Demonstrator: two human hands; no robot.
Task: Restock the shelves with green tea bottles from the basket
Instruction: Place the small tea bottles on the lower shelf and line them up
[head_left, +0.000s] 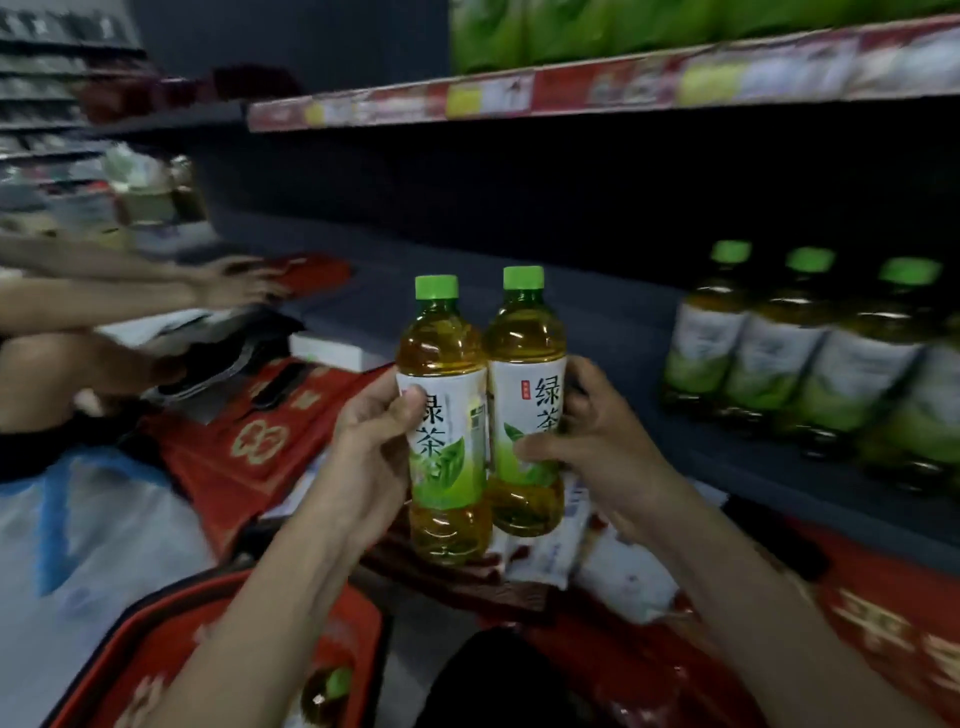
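Observation:
Two green tea bottles with green caps are held upright side by side in front of the dark shelf (519, 312). My left hand (371, 441) grips the left bottle (447, 415) around its white and green label. My right hand (597, 441) grips the right bottle (524, 400) the same way. Several matching bottles (810, 353) stand in a row on the shelf at the right. The red basket (150, 639) sits low at the bottom left, with one more bottle (327, 696) lying in it.
Another person's arms (130, 291) reach over red boxes (249, 431) at the left. The shelf above (571, 88) carries green packs behind a red price strip. White packets (550, 551) lie under the bottles. A blue and white bag (78, 519) lies on the floor.

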